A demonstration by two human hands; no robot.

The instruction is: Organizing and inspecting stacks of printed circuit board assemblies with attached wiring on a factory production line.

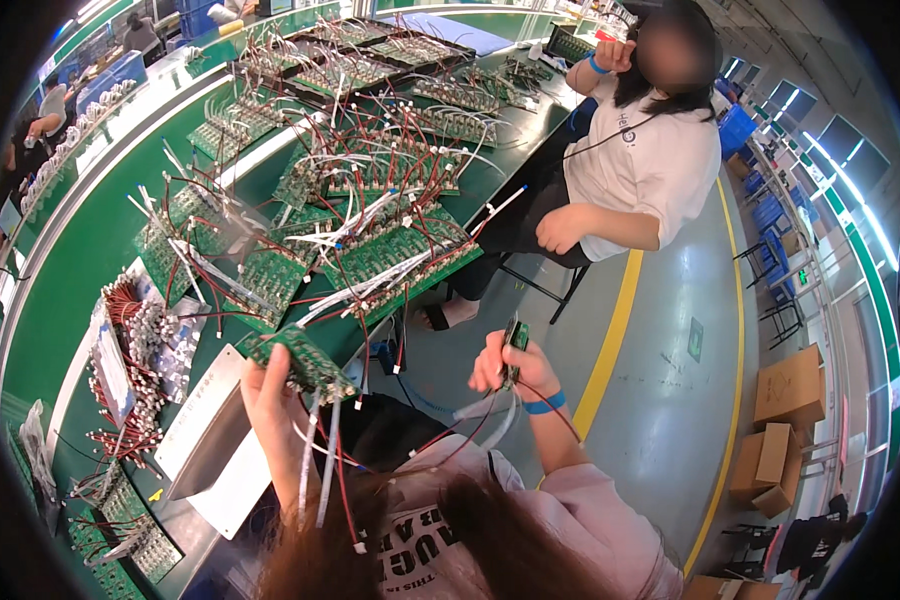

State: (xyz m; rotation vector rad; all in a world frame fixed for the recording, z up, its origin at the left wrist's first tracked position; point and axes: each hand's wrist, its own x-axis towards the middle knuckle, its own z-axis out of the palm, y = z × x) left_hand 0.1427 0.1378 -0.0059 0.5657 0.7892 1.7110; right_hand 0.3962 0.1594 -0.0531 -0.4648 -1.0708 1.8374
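My left hand [270, 395] grips a green circuit board [312, 366] near the bench's front edge; white and red wires hang down from it. To the right, over the floor, my right hand [525, 372] pinches a smaller piece of circuit board [513, 350], turned almost edge-on, with wires trailing below the hand. The two boards are well apart. Beyond my left hand, wired circuit board panels [402, 258] lie heaped on the green bench, their red and white leads tangled across the top.
Left on the bench lies a bundle of red-and-white wire leads [140, 350], near a metal plate [210, 420]. More panels [125, 520] lie lower left. A black tray [355, 65] of boards stands at the back. Across sits a person [635, 160]; cardboard boxes [785, 390] are at right.
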